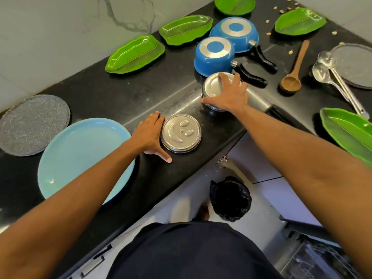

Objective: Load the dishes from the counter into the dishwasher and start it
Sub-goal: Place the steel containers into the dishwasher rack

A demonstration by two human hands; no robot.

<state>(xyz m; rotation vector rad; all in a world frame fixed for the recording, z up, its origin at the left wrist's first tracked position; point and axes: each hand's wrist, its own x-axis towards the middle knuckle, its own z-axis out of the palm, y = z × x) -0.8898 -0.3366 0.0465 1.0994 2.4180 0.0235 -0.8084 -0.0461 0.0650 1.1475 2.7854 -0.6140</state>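
I see my left hand (pixel 150 135) lying flat on the black counter (pixel 120 97), fingers straight and thumb spread, its fingertips along the 9 o'clock edge of a round steel lid (pixel 181 133) embossed with a smiling face and ringed in clear plastic. At the lid's 1 o'clock, my right hand (pixel 229 93) is spread open over the domed top of a small steel pot (pixel 211 85), thumb stretched along its near side. The hand hides most of the pot, and its grey handle (pixel 259 102) juts out toward 4 o'clock. A smooth pale blue plate (pixel 80 156) lies under my left forearm. Two blue saucepans (pixel 213 55) sit upside down at 12 o'clock from the pot. The dishwasher rack (pixel 322 258) is blurred and cut off at the frame's 5 o'clock corner.
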